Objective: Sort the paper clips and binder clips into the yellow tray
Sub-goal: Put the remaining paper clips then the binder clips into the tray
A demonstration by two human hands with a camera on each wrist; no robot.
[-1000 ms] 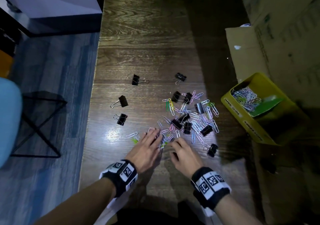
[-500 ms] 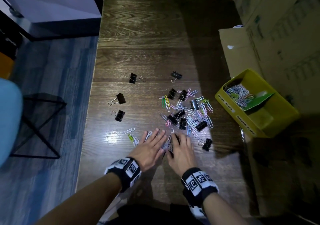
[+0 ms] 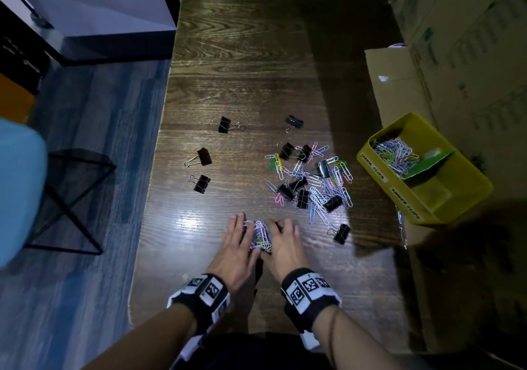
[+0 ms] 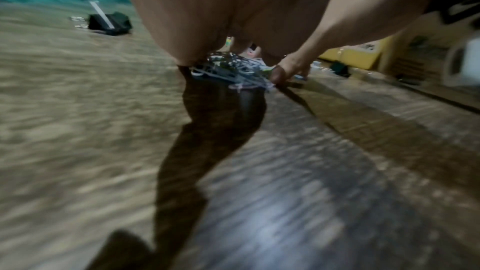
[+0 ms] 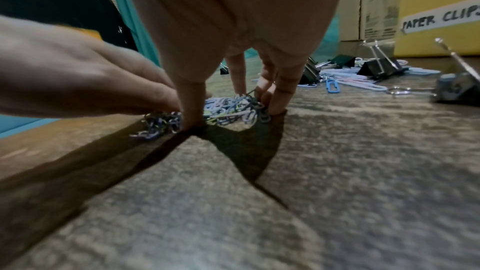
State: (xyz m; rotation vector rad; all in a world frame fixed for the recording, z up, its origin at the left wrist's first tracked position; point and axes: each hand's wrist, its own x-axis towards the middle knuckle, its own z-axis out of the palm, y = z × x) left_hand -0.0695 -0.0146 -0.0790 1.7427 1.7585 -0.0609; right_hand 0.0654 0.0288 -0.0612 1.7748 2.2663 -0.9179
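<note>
Near the table's front edge my two hands close in on a small heap of coloured paper clips. My left hand presses its side with fairly straight fingers. My right hand curls thumb and fingers round the heap, tips on the wood. Beyond them lies a mixed pile of paper clips and black binder clips. Single binder clips lie at the left and near the right. The yellow tray stands at the right, with paper clips in its far compartment.
Cardboard boxes wall the table's right side, and a flat cardboard sheet lies under the tray. The table's left edge drops to the floor, where a blue chair and a black wire frame stand.
Both hands have drawn together and raked the loose paper clips in front of them into one tight heap. My right fingers have curled in around it.
</note>
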